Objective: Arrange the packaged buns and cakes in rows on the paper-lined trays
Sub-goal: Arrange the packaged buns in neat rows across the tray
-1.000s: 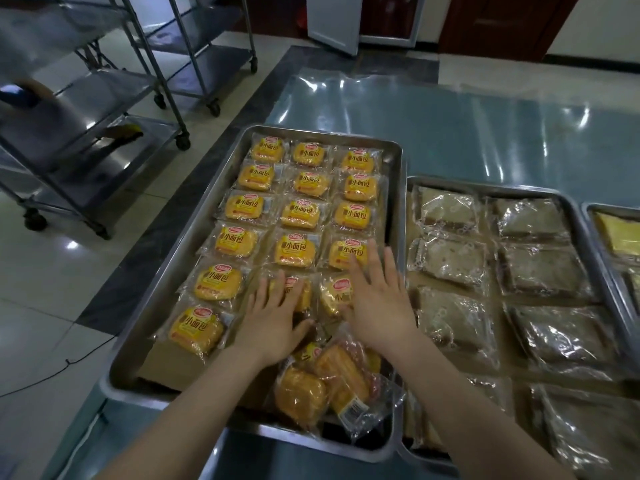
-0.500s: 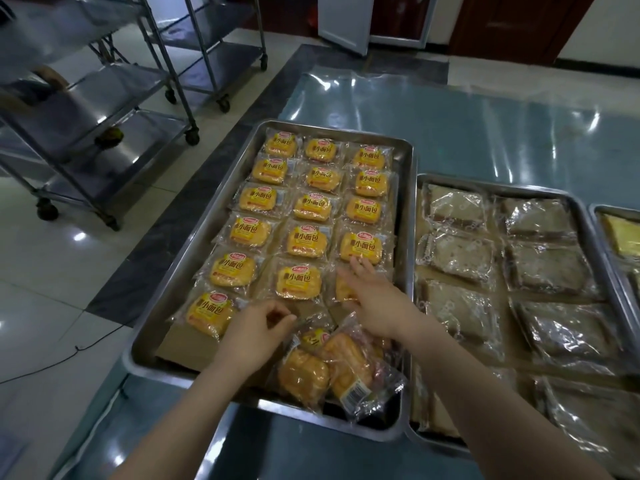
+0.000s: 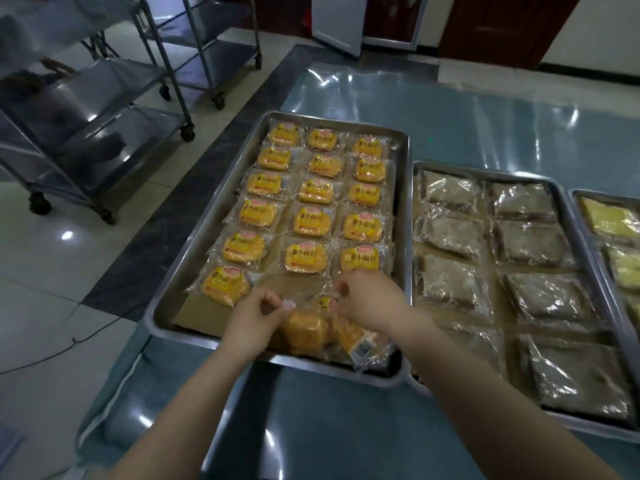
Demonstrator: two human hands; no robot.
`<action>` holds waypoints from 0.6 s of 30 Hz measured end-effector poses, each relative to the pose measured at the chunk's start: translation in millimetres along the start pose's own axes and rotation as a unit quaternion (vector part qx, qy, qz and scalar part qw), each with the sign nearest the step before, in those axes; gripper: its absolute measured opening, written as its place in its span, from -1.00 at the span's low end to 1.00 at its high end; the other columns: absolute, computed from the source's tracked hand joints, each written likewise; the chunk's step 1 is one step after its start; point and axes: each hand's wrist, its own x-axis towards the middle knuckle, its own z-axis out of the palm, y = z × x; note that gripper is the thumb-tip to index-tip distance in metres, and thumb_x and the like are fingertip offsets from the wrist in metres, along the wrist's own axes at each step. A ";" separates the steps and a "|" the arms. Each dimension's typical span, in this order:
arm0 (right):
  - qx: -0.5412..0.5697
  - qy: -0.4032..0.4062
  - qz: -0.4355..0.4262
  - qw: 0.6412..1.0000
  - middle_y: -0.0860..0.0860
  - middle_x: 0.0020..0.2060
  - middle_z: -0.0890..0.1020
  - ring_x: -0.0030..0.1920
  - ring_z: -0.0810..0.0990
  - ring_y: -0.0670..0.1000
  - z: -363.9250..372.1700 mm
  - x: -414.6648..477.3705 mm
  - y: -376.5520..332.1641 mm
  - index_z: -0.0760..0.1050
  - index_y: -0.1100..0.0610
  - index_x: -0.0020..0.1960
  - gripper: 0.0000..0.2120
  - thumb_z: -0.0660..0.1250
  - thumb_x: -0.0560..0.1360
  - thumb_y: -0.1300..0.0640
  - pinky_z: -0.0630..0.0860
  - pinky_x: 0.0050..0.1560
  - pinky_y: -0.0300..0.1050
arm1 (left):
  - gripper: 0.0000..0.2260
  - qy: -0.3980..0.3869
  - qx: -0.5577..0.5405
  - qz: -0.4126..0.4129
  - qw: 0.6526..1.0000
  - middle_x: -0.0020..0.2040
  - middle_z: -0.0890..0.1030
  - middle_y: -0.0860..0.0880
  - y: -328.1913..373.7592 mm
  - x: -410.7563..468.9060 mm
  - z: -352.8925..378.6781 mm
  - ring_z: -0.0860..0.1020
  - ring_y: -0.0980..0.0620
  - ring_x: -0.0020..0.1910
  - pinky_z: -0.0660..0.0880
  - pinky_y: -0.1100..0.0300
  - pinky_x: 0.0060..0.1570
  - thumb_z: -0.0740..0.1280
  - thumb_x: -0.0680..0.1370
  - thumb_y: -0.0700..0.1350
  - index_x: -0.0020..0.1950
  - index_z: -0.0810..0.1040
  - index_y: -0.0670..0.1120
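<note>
Three trays (image 3: 195,251) on glossy teal table (image 3: 485,126); wheeled racks (image 3: 114,143), likely steel.

Left hand (image 3: 257,315), right hand (image 3: 370,299), fingers curled.

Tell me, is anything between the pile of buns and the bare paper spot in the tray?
Nothing visible is. The bare paper spot lies just beyond the pile of buns, with no bun on it. The left hand pinches a wrapper at the pile, the right hand is curled close by, and neither covers the spot.
</note>
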 end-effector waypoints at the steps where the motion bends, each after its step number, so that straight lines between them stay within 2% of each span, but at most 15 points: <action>1: -0.019 0.037 -0.011 0.999 -0.03 0.03 0.56 0.04 0.51 0.02 1.5 -1.4 -2.5 0.52 0.01 0.13 -0.75 0.39 0.46 0.03 0.52 0.05 0.01 | -0.86 0.012 -0.016 -0.003 1.000 -0.22 0.59 0.01 -0.9 -0.1 -2.6 0.54 0.07 -0.21 0.36 0.22 -0.26 0.41 0.47 -0.08 -0.21 0.48 -0.05; 3: -0.012 0.108 -0.054 0.993 -0.04 -0.02 0.58 0.05 0.49 0.02 1.5 -4.0 -11.4 0.56 0.00 0.04 -0.86 0.31 0.52 0.01 0.47 0.08 0.01 | -0.85 0.032 -0.063 0.000 0.997 -0.24 0.59 -0.03 -2.3 1.6 -11.8 0.53 0.04 -0.22 0.37 0.18 -0.24 0.40 0.49 -0.10 -0.22 0.46 -0.09; 5: 0.071 0.098 -0.088 0.989 -0.08 -0.22 0.59 -0.14 0.54 -0.04 -1.5 -7.4 -25.6 0.54 -0.02 -0.09 -0.78 0.19 0.59 -0.07 0.48 -0.08 -0.08 | -0.84 0.046 -0.093 0.008 0.995 -0.25 0.58 -0.10 -2.1 5.2 -22.9 0.52 -0.02 -0.23 0.40 0.11 -0.21 0.38 0.50 -0.10 -0.23 0.45 -0.10; 6: 0.128 0.072 -0.089 0.985 -0.08 -0.29 0.58 -0.25 0.54 -0.07 -2.6 -9.4 -35.6 0.54 0.01 -0.08 -0.71 0.12 0.60 -0.11 0.46 -0.19 -0.15 | -0.85 0.053 -0.113 0.011 0.992 -0.25 0.56 -0.12 -2.3 6.6 -28.0 0.51 -0.04 -0.23 0.41 0.07 -0.18 0.37 0.50 -0.11 -0.22 0.46 -0.09; 7: 0.191 0.053 -0.082 0.977 -0.09 -0.28 0.58 -0.27 0.55 -0.11 -3.3 -9.9 -46.2 0.54 0.03 0.01 -0.64 0.07 0.61 -0.16 0.44 -0.24 -0.19 | -0.87 0.063 -0.148 0.011 0.987 -0.24 0.56 -0.12 -2.0 9.0 -33.4 0.50 -0.07 -0.23 0.43 0.03 -0.16 0.36 0.51 -0.13 -0.20 0.46 -0.08; 9: 0.321 0.017 -0.030 0.946 -0.04 0.03 0.61 -0.04 0.59 -0.07 -2.3 -8.1 -66.6 0.44 0.06 0.29 -0.45 0.02 0.55 -0.31 0.51 -0.06 -0.14 | -0.91 0.079 -0.234 0.007 0.969 -0.21 0.59 -0.12 3.7 12.6 -44.6 0.52 -0.11 -0.20 0.47 -0.01 -0.17 0.35 0.53 -0.19 -0.13 0.46 -0.07; 10: 0.399 -0.025 0.022 0.916 0.01 0.20 0.55 0.05 0.59 0.00 -1.6 -5.7 -76.4 0.35 0.05 0.38 -0.34 0.02 0.50 -0.38 0.55 0.04 -0.04 | -0.92 0.081 -0.265 0.012 0.961 -0.19 0.61 -0.11 7.1 13.9 -51.5 0.54 -0.12 -0.18 0.49 -0.02 -0.16 0.34 0.53 -0.21 -0.10 0.47 -0.07; 11: 0.489 -0.075 0.079 0.865 0.07 0.28 0.50 0.05 0.62 0.07 -1.4 -3.4 -85.6 0.29 0.04 0.43 -0.27 0.06 0.45 -0.43 0.59 0.04 0.00 | -0.91 0.082 -0.278 0.023 0.957 -0.16 0.64 -0.09 9.2 14.9 -58.2 0.58 -0.11 -0.15 0.50 -0.02 -0.11 0.34 0.53 -0.23 -0.06 0.48 -0.06; 13: 0.654 -0.147 0.145 0.728 0.19 0.19 0.55 -0.10 0.69 0.15 -2.9 -0.6 -98.9 0.36 0.11 0.36 -0.29 0.22 0.42 -0.37 0.63 -0.16 -0.07 | -0.86 0.073 -0.285 0.057 0.954 -0.09 0.67 -0.04 11.9 13.6 -70.9 0.61 -0.03 -0.06 0.52 0.06 -0.01 0.33 0.52 -0.27 -0.02 0.53 -0.05; 14: 0.702 -0.153 0.143 0.680 0.22 0.09 0.61 -0.15 0.70 0.14 -3.5 1.1 -102.5 0.42 0.16 0.30 -0.37 0.31 0.43 -0.27 0.62 -0.23 -0.11 | -0.85 0.063 -0.287 0.071 0.953 -0.05 0.67 -0.03 12.6 12.4 -77.4 0.62 -0.01 -0.01 0.52 0.09 0.03 0.32 0.52 -0.29 -0.02 0.56 -0.05; 16: 0.752 -0.110 0.119 0.639 0.22 0.01 0.64 -0.22 0.69 0.06 -0.7 2.7 -109.7 0.45 0.23 0.23 -0.57 0.43 0.45 0.06 0.58 -0.32 -0.20 | -0.83 0.037 -0.287 0.070 0.955 0.06 0.65 -0.03 11.7 9.1 -89.1 0.60 0.00 0.09 0.51 0.07 0.08 0.31 0.51 -0.33 -0.05 0.60 -0.08; 18: 0.767 -0.047 0.116 0.629 0.22 0.09 0.59 -0.20 0.68 0.05 6.9 6.0 -115.5 0.38 0.24 0.26 -0.53 0.44 0.40 0.34 0.57 -0.33 -0.22 | -0.81 0.007 -0.289 0.040 0.957 0.08 0.64 -0.07 6.6 7.9 -99.5 0.59 -0.03 0.08 0.53 0.02 0.07 0.31 0.50 -0.34 -0.06 0.63 -0.09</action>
